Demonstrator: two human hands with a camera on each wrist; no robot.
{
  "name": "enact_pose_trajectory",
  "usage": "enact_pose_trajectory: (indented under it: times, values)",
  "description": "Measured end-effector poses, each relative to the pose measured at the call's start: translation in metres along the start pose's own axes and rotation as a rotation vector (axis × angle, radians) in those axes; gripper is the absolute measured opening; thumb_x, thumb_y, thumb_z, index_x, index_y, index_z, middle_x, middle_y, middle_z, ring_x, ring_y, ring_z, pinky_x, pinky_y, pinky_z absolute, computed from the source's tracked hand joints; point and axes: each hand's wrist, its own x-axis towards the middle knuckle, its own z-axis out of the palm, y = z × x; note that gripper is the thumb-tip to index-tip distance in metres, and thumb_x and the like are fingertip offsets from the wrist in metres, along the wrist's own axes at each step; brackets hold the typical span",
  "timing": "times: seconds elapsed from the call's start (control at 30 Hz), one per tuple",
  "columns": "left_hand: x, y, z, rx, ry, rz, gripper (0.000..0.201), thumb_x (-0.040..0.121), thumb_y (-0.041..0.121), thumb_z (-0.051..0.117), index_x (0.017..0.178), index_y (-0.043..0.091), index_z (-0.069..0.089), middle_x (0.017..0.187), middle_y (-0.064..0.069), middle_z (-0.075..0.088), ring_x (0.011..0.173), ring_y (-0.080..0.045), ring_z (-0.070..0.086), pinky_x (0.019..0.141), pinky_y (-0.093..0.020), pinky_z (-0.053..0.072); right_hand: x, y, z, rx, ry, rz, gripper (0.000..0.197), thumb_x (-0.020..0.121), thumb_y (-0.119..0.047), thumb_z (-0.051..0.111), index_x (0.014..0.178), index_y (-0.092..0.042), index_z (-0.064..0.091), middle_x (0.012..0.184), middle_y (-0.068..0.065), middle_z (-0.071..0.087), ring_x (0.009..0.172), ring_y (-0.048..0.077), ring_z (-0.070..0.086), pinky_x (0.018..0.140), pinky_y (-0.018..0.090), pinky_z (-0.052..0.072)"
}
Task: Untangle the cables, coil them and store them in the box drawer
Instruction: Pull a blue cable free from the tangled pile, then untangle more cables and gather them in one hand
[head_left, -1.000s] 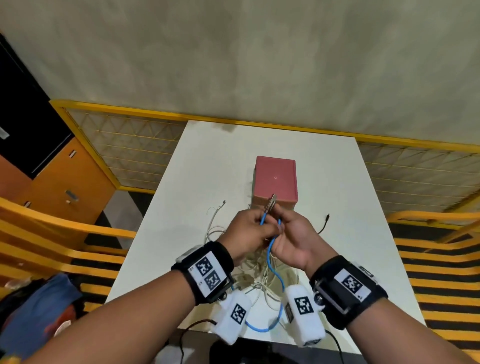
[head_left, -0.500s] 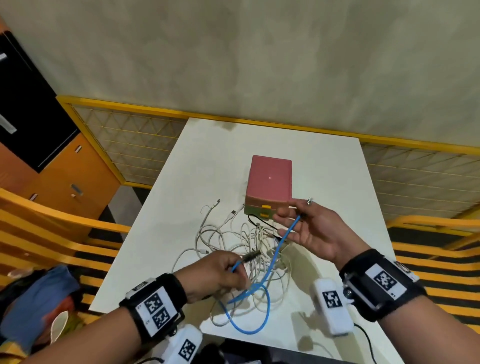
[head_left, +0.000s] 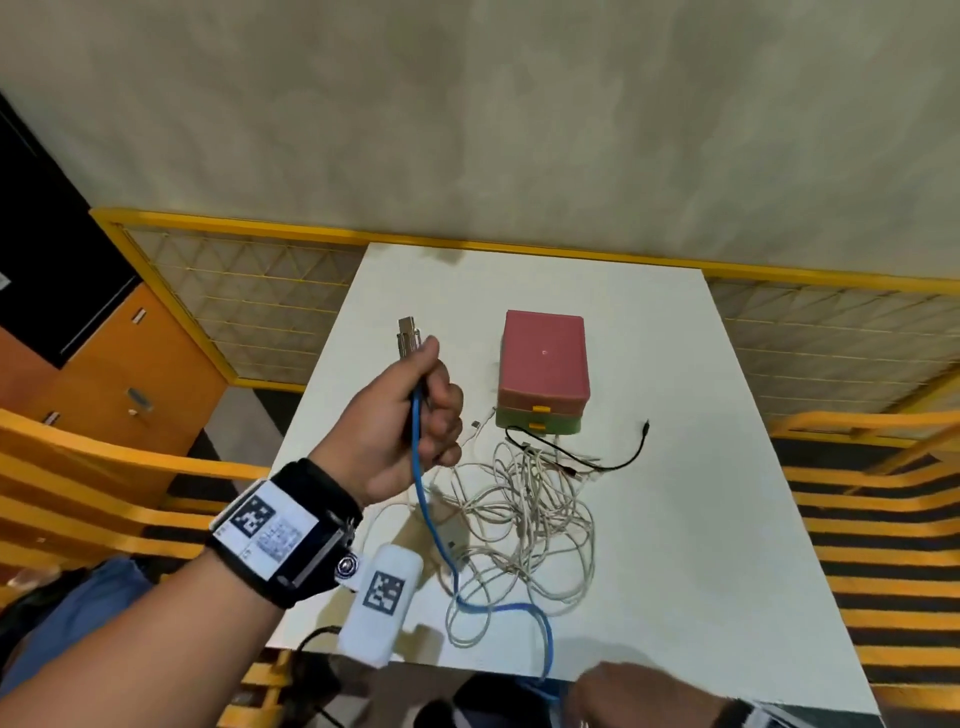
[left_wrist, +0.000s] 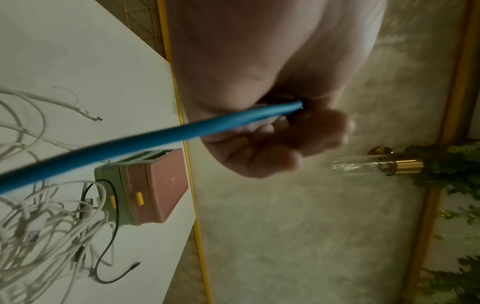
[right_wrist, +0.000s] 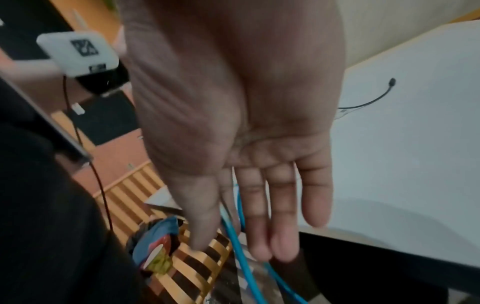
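Gripping the blue cable (head_left: 418, 441), left hand (head_left: 410, 426); right hand (right_wrist: 249, 156) flat-fingered, mostly cropped.

A mottled beige wall (head_left: 467, 104) rises behind yellow railings (head_left: 249, 228); orange cabinet (head_left: 114, 374) stands left.

Head view: soft, even indoor light, no glare. Faint shadows under the cable tangle (head_left: 519, 519) on the worktop (head_left: 675, 519). Wide-angle bowing at the edges, railing lines curve. Both wrist views dim, grainy. Left hand (left_wrist: 259, 102) overexposed and out of focus close to lens; right hand (right_wrist: 233, 123) motion-blurred, background soft.
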Motion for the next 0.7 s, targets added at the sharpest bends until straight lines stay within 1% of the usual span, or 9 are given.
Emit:
enact_pose_trajectory:
  times: [0.07,0.1,0.17,0.23,0.37,0.47,0.57,0.63,0.7]
  values:
    - [-0.006,0.001,-0.002,-0.026,-0.020,0.016,0.051,0.088,0.051,0.046,0.057,0.013,0.060,0.050,-0.007,0.055,0.038,-0.018,0.049,0.054,-0.032,0.049,0.001,-0.009,-0.007,-0.072,0.031,-0.053,0.030,0.096,-0.034,0.048,0.121,-0.029,0.063,0.125,0.002,0.063,0.120,0.020,0.056,0.106,0.031,0.039]
    - [-0.008,0.001,-0.004,-0.032,-0.028,0.022,0.052,0.087,0.052,0.046,0.061,0.012,0.064,0.055,-0.010,0.061,0.043,-0.022,0.057,0.059,-0.037,0.053,0.004,-0.014,-0.013,-0.077,0.044,-0.079,0.029,0.095,-0.035,0.048,0.118,-0.030,0.064,0.122,0.002,0.064,0.118,0.020,0.058,0.104,0.032,0.041]
    - [-0.011,-0.001,-0.007,-0.037,-0.054,0.009,0.056,0.086,0.054,0.043,0.072,0.008,0.072,0.069,-0.016,0.070,0.058,-0.029,0.069,0.067,-0.044,0.056,0.014,-0.020,-0.029,0.022,0.132,-0.113,0.023,0.089,-0.038,0.052,0.105,-0.028,0.066,0.102,-0.008,0.070,0.101,0.014,0.065,0.089,0.026,0.049]
    - [-0.011,-0.005,-0.009,-0.059,-0.084,-0.014,0.060,0.088,0.055,0.040,0.083,0.006,0.075,0.081,-0.019,0.073,0.077,-0.036,0.073,0.071,-0.047,0.058,0.038,-0.022,-0.058,0.061,0.314,-0.118,0.014,0.088,-0.031,0.054,0.094,-0.025,0.065,0.087,-0.012,0.068,0.086,0.010,0.065,0.073,0.025,0.049]
    - [-0.002,-0.012,-0.004,-0.083,-0.061,-0.020,0.068,0.090,0.059,0.035,0.096,0.005,0.076,0.101,-0.022,0.074,0.106,-0.041,0.068,0.076,-0.048,0.059,0.102,-0.033,-0.135,-0.118,0.702,-0.117,0.015,0.086,-0.022,0.051,0.094,-0.024,0.063,0.096,0.002,0.069,0.089,0.021,0.062,0.068,0.033,0.048]
    - [0.008,-0.015,-0.002,-0.076,0.010,0.011,0.070,0.093,0.060,0.031,0.106,0.007,0.074,0.117,-0.022,0.070,0.116,-0.040,0.064,0.076,-0.045,0.057,0.153,-0.036,-0.161,-0.218,0.700,-0.129,0.015,0.082,-0.014,0.048,0.090,-0.018,0.060,0.090,0.008,0.067,0.083,0.028,0.066,0.067,0.043,0.057]
    - [0.018,-0.015,-0.006,-0.061,0.069,0.039,0.071,0.099,0.057,0.021,0.115,0.008,0.069,0.125,-0.020,0.068,0.118,-0.036,0.064,0.078,-0.044,0.054,0.193,-0.034,-0.164,-0.308,0.649,-0.056,0.018,0.090,-0.015,0.050,0.100,-0.016,0.066,0.103,0.009,0.069,0.095,0.029,0.066,0.080,0.040,0.057]
    - [0.021,-0.015,-0.012,-0.042,0.094,0.050,0.066,0.098,0.054,0.025,0.117,0.008,0.069,0.125,-0.018,0.068,0.118,-0.034,0.064,0.080,-0.045,0.050,0.223,-0.032,-0.159,-0.376,0.615,-0.044,0.022,0.093,-0.019,0.048,0.106,-0.017,0.066,0.112,0.009,0.066,0.103,0.029,0.063,0.084,0.040,0.055]
    - [0.024,-0.016,-0.020,-0.020,0.124,0.064,0.062,0.094,0.054,0.033,0.118,0.009,0.068,0.125,-0.017,0.069,0.118,-0.032,0.064,0.084,-0.046,0.048,0.246,-0.033,-0.156,-0.492,0.560,-0.015,0.016,0.093,-0.025,0.045,0.094,-0.021,0.061,0.111,0.005,0.065,0.102,0.027,0.062,0.080,0.038,0.054]
